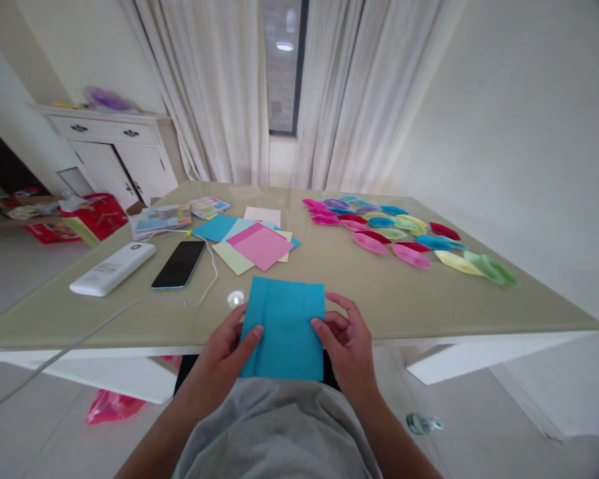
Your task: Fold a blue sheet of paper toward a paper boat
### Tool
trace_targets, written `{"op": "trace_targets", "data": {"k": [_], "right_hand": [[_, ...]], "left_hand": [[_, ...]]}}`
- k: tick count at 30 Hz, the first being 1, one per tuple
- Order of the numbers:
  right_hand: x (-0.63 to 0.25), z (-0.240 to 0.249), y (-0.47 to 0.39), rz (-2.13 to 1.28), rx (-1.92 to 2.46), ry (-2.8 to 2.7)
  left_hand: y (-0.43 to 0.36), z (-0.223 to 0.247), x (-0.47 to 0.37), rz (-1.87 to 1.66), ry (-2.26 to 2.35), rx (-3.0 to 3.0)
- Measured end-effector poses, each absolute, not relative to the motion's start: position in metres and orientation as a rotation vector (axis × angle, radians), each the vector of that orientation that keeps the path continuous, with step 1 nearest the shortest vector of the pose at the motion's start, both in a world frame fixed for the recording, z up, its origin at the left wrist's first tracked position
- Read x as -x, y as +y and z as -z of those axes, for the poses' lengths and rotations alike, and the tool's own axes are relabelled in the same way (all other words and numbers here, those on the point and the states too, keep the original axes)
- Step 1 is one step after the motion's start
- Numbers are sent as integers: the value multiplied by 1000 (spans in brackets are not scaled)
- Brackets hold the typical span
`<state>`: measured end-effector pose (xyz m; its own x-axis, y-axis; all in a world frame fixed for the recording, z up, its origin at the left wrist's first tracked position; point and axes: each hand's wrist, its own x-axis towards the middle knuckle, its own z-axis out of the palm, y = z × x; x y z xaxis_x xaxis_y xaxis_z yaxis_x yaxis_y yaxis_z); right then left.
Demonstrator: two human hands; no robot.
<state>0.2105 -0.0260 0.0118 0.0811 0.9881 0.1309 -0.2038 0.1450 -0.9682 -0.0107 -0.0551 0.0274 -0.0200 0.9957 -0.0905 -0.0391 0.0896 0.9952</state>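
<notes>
A square sheet of blue paper [284, 332] with faint crease lines is held up in front of me, at the table's near edge. My left hand [234, 346] pinches its left side, thumb on the front face. On the right side, my right hand [347, 336] grips the edge between thumb and fingers, its index finger raised a little. Beyond the sheet lies a loose pile of coloured paper squares, with a pink square [267, 246] on top. To the right, several folded leaf-shaped paper pieces [369, 242] are laid out in rows of many colours.
On the left of the table [444, 313] are a white power bank [112, 268], a phone [178, 264], a trailing white cable [130, 305] and booklets [162, 218]. A small round clear object [235, 299] sits near my left hand. A bottle [422, 423] lies on the floor.
</notes>
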Motion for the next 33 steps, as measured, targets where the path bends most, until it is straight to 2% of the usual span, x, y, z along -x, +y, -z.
{"op": "trace_targets", "data": {"k": [4, 9, 12, 15, 19, 24, 29, 33], "right_hand": [[-214, -9, -8, -1091, 1047, -1164], [-216, -7, 6, -923, 1192, -1454], [-221, -2, 11, -738, 1294, -1603], [-231, 1, 10, -381, 1290, -1784], [-253, 2, -3, -86, 1060, -2082], [-268, 2, -15, -115, 841, -2379], [-263, 3, -10, -171, 766, -2371], [-255, -2, -7, -303, 852, -2289]], "left_hand": [[-34, -29, 20, -1135, 1470, -1535], [-18, -8, 19, -1116, 1804, -2206], [-13, 2, 18, -992, 1658, -2524], [-12, 4, 18, -790, 1374, -2634], [-19, 2, 14, -799, 1443, -2675], [-22, 9, 5, -880, 1458, -2749], [-21, 15, 3, -992, 1178, -2741], [-27, 15, 3, -1016, 1124, -2740]]}}
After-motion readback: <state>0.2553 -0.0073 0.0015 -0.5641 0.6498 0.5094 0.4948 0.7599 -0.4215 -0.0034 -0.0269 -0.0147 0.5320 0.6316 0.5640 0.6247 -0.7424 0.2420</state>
